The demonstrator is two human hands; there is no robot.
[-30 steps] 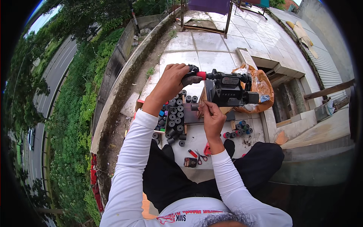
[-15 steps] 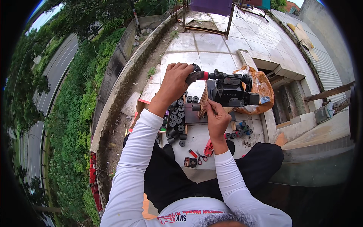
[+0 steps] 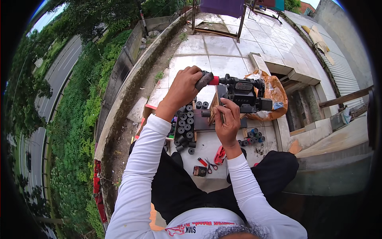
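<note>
Hands apart: left hand clasps a dark piece beside the black machine's red collar; right hand, grip unclear, is beside a thin rod near the dark tabletop's left edge. Loose fingers could let the rod slip.

White on top, black below!
Here's a long-sleeved white shirt, red and black print across the front, sleeves creasing toward plain white cuffs, and dark black trousers.
</note>
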